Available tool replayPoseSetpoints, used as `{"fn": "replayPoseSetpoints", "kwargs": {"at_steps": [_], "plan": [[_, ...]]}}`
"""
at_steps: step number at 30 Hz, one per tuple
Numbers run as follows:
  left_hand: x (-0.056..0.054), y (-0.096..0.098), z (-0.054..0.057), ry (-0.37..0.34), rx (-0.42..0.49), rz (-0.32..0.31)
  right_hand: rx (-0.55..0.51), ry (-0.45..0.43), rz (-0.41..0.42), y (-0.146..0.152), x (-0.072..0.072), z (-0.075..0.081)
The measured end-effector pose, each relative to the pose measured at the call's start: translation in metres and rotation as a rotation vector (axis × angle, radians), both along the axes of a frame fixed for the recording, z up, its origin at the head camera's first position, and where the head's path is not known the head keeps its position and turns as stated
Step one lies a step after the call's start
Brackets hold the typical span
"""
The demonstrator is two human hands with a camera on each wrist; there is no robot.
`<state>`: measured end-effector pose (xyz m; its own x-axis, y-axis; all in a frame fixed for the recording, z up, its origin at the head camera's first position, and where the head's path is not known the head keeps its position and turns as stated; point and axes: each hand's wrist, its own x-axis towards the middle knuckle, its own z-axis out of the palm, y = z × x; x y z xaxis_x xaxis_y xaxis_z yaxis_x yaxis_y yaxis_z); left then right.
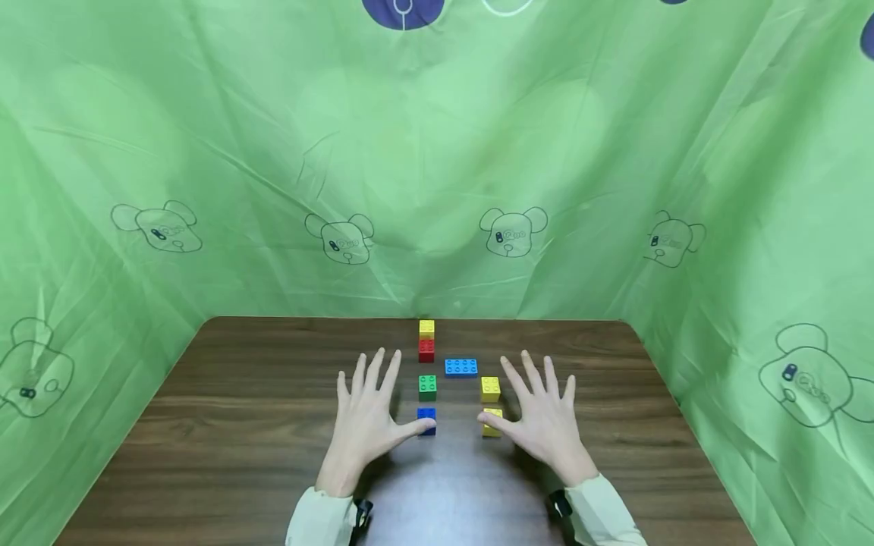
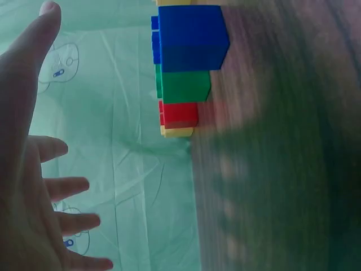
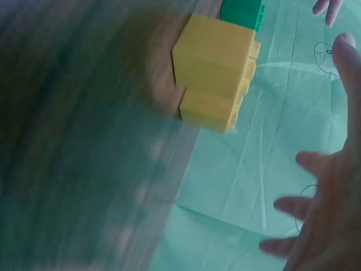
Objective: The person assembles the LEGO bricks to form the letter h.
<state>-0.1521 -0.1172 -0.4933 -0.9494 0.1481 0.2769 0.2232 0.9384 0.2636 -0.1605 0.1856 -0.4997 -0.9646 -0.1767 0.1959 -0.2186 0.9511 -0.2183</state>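
Note:
My left hand [image 1: 369,421] hovers over the table with fingers spread, holding nothing; its thumb overlaps the dark blue block [image 1: 426,415] in the head view. Opposite it, my right hand [image 1: 546,425] is spread the same way, its thumb tip across the nearer yellow block [image 1: 493,431]. Another yellow block [image 1: 490,389] lies just beyond that one. Farther back along the left column come a green block [image 1: 427,387], a red block [image 1: 426,350] and a far yellow block [image 1: 426,328]. Between the columns lies a longer light blue block [image 1: 461,368], studs up.
The brown wood-grain table [image 1: 239,425] ends at a straight far edge with rounded corners. A green curtain [image 1: 423,152] printed with cartoon heads hangs behind it and on both sides. Each wrist wears a dark strap below a pale sleeve [image 1: 321,519].

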Motion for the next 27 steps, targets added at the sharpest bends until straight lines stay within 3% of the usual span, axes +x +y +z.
{"fn": "replayPoseSetpoints", "kwargs": {"at_steps": [5, 14, 22, 27], "plan": [[0.004, 0.003, -0.003, 0.019, 0.051, -0.060, -0.039, 0.068, 0.149, -0.003, 0.005, -0.002], [0.012, 0.006, -0.016, 0.010, 0.138, -0.091, -0.097, 0.187, 0.243, -0.005, 0.012, -0.012], [0.012, 0.013, -0.032, -0.155, 0.193, -0.164, -0.122, 0.140, 0.292, -0.003, 0.013, -0.023], [0.012, 0.018, -0.039, -0.137, 0.188, -0.184, -0.097, 0.160, 0.315, -0.002, 0.010, -0.028]]}}
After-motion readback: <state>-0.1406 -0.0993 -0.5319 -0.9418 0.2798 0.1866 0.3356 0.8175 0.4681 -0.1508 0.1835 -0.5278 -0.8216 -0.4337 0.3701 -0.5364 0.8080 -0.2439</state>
